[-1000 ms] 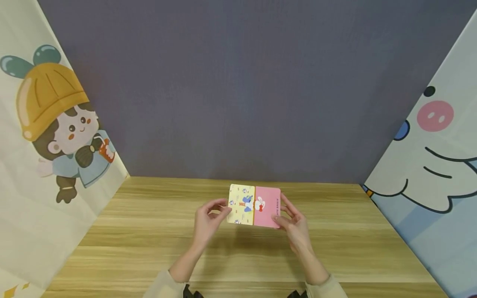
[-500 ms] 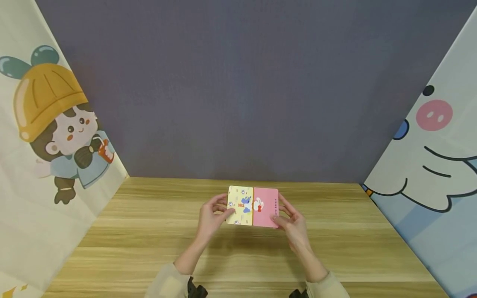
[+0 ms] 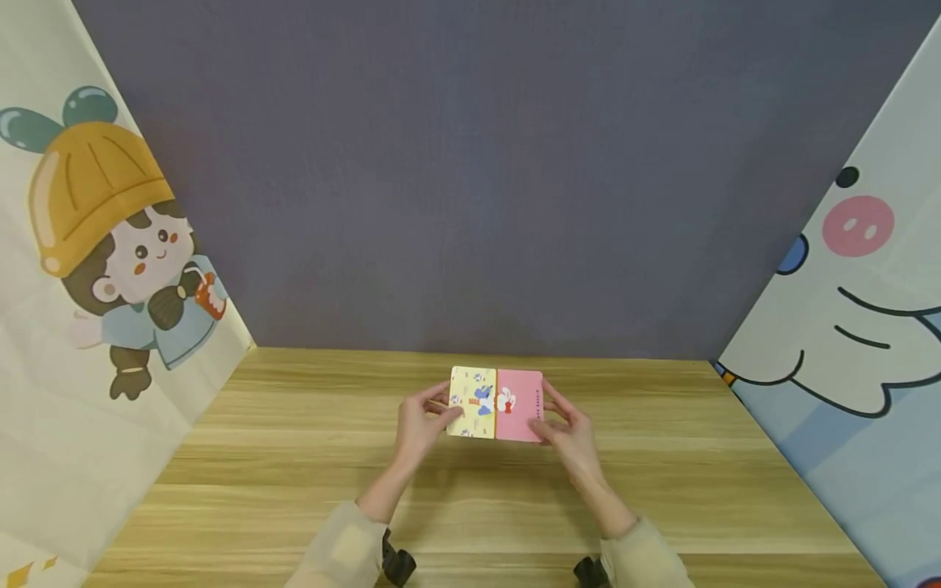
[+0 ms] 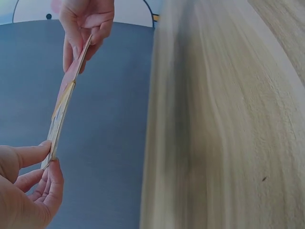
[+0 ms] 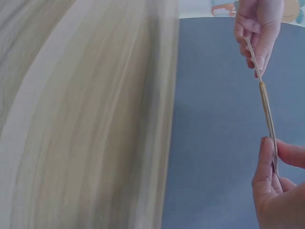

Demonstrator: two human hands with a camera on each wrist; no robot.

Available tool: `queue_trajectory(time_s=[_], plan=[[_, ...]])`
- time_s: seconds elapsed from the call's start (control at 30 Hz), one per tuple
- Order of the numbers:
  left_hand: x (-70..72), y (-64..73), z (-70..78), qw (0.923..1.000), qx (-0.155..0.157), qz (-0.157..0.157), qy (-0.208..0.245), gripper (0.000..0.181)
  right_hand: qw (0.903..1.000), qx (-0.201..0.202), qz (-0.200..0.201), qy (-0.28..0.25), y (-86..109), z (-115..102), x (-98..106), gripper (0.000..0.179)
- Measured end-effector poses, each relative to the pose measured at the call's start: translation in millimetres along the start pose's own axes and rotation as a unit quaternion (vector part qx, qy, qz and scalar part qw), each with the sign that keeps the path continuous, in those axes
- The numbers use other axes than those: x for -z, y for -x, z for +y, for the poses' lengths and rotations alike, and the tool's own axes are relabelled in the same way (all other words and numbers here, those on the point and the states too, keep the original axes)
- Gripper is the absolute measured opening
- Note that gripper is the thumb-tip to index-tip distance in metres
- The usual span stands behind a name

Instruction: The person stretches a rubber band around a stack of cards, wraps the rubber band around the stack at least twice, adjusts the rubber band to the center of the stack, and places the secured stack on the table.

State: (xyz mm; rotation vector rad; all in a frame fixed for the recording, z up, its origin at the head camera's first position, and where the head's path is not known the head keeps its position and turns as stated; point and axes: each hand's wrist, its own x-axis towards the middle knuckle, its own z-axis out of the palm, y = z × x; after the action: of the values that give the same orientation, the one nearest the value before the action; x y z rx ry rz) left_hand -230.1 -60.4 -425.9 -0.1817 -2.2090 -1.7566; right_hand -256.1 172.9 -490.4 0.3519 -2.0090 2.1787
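Observation:
A small notebook (image 3: 481,416) is held up above the table, spread flat, its left half pale yellow with small cartoon figures and its right half pink with a white rabbit. A narrow orange-brown strip runs down its middle. My left hand (image 3: 421,425) pinches the yellow edge, thumb on the near face and fingers behind. At the pink edge, my right hand (image 3: 573,437) pinches in the same manner. Seen nearly edge-on in the left wrist view, the notebook (image 4: 62,109) shows thin layered edges between the two hands. In the right wrist view its thin edge (image 5: 266,107) slants between them.
A wood-grain table (image 3: 294,474) lies beneath the hands. Behind it rises a dark grey panel (image 3: 470,180). Cartoon-printed sheets stand at the left (image 3: 44,392) and right (image 3: 904,351). Black wrist devices show by both sleeves.
The notebook has shifted slightly left and looks a little smaller in view. My left hand has moved a little right, my right hand a little left; both keep their pinch.

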Motion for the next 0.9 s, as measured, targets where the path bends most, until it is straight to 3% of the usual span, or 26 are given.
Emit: queue_trajectory(time_s=[0.03,0.1,0.2,0.33,0.53,0.7,0.9], plan=[[-1.0,-1.0,-1.4,1.0000,0.002,0.001,-0.008,0.041,1.0000,-0.005,0.002,0.006,1.5,-8,-3,0.066],[-2.9,-3.0,-3.9,0.9998,0.011,0.002,-0.019,0.040,0.9986,-0.025,0.021,0.043,-2.3,-1,-3,0.067],[-5.6,-5.9,-8.7,0.9991,0.022,0.001,-0.036,0.040,0.9967,-0.037,0.035,0.064,0.4,-24,-12,0.065],[-8.8,-9.4,-18.5,0.9978,0.037,0.000,-0.055,0.040,0.9927,-0.073,0.047,0.084,-2.0,-33,-18,0.062],[-13.0,-15.4,-36.3,0.9958,0.059,-0.010,-0.070,0.039,0.9865,-0.120,0.046,0.102,-9.9,-21,-19,0.063],[-15.8,-19.4,-50.2,0.9947,0.073,-0.018,-0.071,0.040,0.9844,-0.119,0.041,0.123,-14.1,-11,-19,0.062],[-17.3,-21.4,-60.0,0.9908,0.112,-0.029,-0.070,0.041,0.9780,-0.133,0.028,0.158,-20.2,2,-19,0.062]])
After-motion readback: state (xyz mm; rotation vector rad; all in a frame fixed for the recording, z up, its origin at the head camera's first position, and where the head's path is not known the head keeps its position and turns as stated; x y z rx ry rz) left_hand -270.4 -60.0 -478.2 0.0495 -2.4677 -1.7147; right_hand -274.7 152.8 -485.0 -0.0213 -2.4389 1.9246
